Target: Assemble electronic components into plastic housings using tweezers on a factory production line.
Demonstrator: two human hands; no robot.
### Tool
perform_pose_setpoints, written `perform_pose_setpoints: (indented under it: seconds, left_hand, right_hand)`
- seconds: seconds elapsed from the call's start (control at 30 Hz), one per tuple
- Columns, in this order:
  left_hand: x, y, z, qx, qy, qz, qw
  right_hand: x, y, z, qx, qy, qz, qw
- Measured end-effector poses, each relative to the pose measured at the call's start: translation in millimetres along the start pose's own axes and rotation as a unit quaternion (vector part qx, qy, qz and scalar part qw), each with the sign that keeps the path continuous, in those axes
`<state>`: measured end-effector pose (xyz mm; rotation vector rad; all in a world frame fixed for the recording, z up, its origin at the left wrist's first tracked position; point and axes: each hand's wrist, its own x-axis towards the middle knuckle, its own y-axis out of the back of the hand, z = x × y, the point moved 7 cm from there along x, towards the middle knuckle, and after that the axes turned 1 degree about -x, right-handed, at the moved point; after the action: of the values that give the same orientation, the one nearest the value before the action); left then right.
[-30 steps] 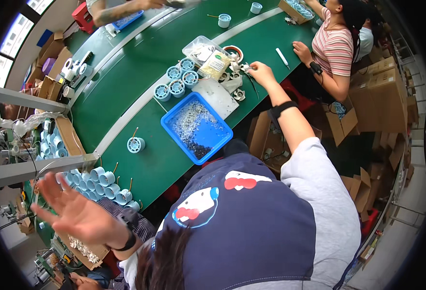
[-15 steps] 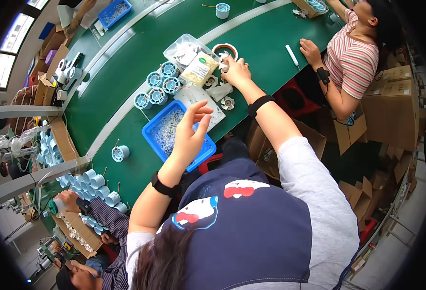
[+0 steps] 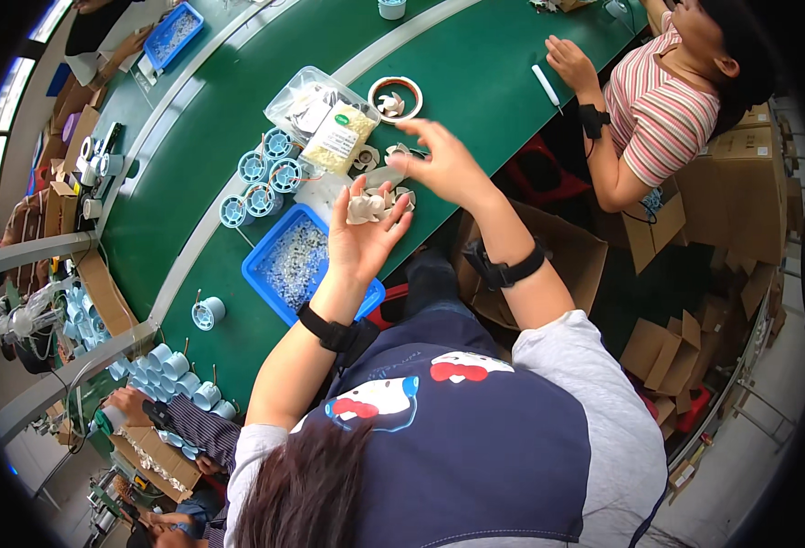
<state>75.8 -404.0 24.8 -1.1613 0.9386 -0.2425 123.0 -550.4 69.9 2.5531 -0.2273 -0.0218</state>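
Note:
White fan impellers [image 3: 364,209] lie in the cupped palm of my left hand [image 3: 355,247], its fingers curled up around them. To the right, my right hand [image 3: 452,169] has thumb and fingers apart and nothing visible between them. Another white impeller [image 3: 390,105] sits inside a roll of tape [image 3: 418,95]. One more impeller [image 3: 366,158] rests on the table beside a bag of cream-coloured bits [image 3: 336,137], partly behind my right hand. That bag leans in a clear plastic tub [image 3: 279,108]. Left of my left hand is a blue tray [image 3: 258,274] of small translucent pieces.
Several light-blue round housings [image 3: 261,198] with wires stand left of the tub. A single housing [image 3: 208,312] stands nearer, and many more [image 3: 169,365] are at lower left. A white pen-like tool [image 3: 545,84] lies near a co-worker at right. A cardboard box [image 3: 557,242] is below the table edge.
My right hand has come back from the tape roll toward my left hand, its fingers opening. Impellers now rest in my left hand, which was empty. The whole view has shifted slightly.

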Motion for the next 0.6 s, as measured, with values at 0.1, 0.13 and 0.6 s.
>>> perform_pose_setpoints:
  seconds: [0.1,0.13,0.6]
  left_hand:
    - [-0.8,14.6,-1.5,-0.01,0.015,-0.009,1.0]
    - [-6.7,14.7,-4.1,0.003,0.028,-0.021,0.999]
    - [-50.8,60.7,25.1,0.018,-0.072,0.069,0.995]
  right_hand:
    - [15.3,-2.8,34.4,-0.108,-0.024,0.036,0.993]
    - [22.8,-9.0,50.5,-0.151,-0.047,0.016,0.987]
    - [68.8,226.4,282.1,-0.439,-0.293,0.414,0.742]
